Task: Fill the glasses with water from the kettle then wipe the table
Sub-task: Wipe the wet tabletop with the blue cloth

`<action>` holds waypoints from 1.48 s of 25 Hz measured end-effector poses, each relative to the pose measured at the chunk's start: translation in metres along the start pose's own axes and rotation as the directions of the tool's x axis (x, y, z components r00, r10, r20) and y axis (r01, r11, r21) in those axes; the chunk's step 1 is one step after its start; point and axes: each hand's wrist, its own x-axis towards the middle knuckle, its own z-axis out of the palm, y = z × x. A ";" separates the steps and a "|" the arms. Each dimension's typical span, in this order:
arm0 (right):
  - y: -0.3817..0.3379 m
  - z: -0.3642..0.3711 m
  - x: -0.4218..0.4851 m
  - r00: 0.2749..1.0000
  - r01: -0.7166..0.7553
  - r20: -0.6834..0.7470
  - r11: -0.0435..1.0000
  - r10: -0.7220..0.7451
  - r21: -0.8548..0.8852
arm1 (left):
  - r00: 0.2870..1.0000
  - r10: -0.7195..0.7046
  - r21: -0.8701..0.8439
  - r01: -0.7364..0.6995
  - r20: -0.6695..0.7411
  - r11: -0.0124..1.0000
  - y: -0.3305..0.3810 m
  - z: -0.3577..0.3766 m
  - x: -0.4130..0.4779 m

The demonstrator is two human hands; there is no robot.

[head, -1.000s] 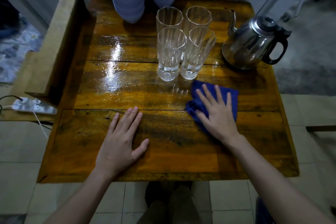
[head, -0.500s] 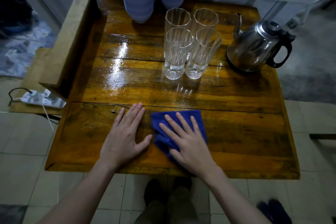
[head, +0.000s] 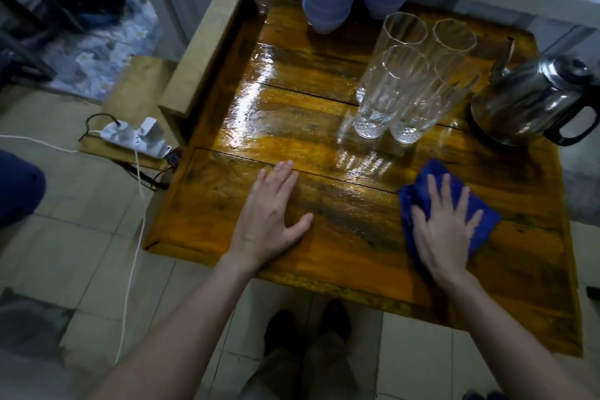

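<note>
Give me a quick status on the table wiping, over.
Right hand flat on blue cloth, pressing it to the table. Left hand flat, bracing, empty. Glasses and kettle stand beyond the cloth, not touching it.

Glossy wooden table [head: 341, 256] — four glasses [head: 402, 81], steel kettle [head: 532, 101], blue cloth [head: 474, 204], both hands flat on it

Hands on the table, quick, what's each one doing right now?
Left hand: open, flat on the table, holding nothing.
Right hand: open, pressing the blue cloth down.
</note>
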 end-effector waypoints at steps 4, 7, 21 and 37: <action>-0.074 0.021 -0.028 0.969 0.248 0.029 0.968 -0.247 -0.031 | 0.976 -0.203 0.044 0.206 -0.079 0.977 -0.057 -0.025 -0.020; -0.104 0.034 -0.048 0.950 0.312 0.042 0.949 -0.311 -0.036 | 0.983 -0.184 0.155 0.182 0.000 0.971 -0.106 -0.048 -0.033; -0.132 0.030 -0.022 0.321 0.943 0.373 0.332 -0.871 -0.036 | 0.979 -0.200 0.091 0.196 0.036 0.976 -0.117 -0.051 -0.034; -0.278 0.073 0.055 0.594 0.801 0.246 0.592 -0.766 -0.091 | 0.980 -0.199 0.122 0.195 0.018 0.973 -0.114 -0.051 -0.030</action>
